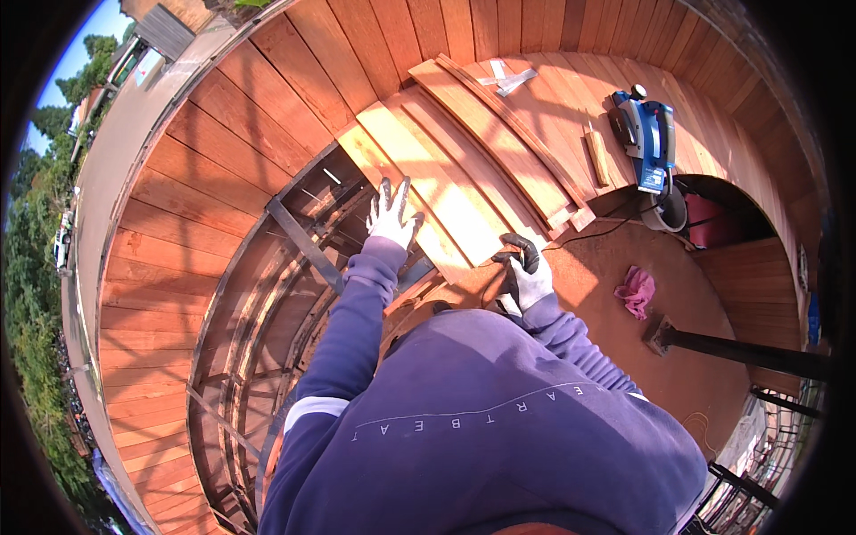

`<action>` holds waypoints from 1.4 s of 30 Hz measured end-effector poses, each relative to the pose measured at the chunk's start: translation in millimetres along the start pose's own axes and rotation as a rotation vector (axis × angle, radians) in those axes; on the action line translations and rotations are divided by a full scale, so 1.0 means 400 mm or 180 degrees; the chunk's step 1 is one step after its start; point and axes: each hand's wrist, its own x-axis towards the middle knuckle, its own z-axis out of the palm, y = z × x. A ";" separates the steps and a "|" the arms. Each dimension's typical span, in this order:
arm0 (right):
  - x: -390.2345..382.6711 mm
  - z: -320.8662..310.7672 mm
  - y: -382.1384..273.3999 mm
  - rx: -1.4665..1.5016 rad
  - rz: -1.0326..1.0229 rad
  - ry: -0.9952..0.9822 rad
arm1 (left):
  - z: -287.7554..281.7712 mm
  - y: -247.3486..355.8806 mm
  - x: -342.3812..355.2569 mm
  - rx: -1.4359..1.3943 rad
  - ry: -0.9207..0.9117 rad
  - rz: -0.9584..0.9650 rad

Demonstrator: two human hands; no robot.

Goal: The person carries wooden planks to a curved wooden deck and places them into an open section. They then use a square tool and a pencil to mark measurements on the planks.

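Observation:
My left hand (392, 209), in a pale glove with dark fingertips, lies with fingers spread on a sunlit pale board (370, 154) at the open end of a curved timber deck. My right hand (522, 275), in a grey-and-black glove, is curled just below the near ends of the boards; what it holds is hidden. Several loose reddish planks (473, 116) lie stacked to the right of the pale boards. A blue power planer (651, 143) rests on the deck at the upper right, beside a short wood offcut (596, 153).
Metal framing (303, 241) shows in the gap at left. A curved slatted wall (178, 250) rings the deck. Metal strips (506, 80) lie at the back. A grey bucket (662, 211), pink cloth (636, 292), cable and black post (740, 350) are at right. A road runs outside.

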 end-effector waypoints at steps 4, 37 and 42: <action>-0.023 -0.051 0.067 0.0187 0.0218 -0.0031 | 0.015 -0.022 0.007 0.0064 0.0154 0.0224; 0.016 0.071 -0.049 -0.0585 0.1308 -0.0316 | 0.007 -0.036 0.029 0.0373 -0.0156 0.0243; -0.008 0.065 -0.079 -0.0503 0.1216 -0.0359 | -0.014 -0.011 0.024 0.0426 -0.0199 0.0251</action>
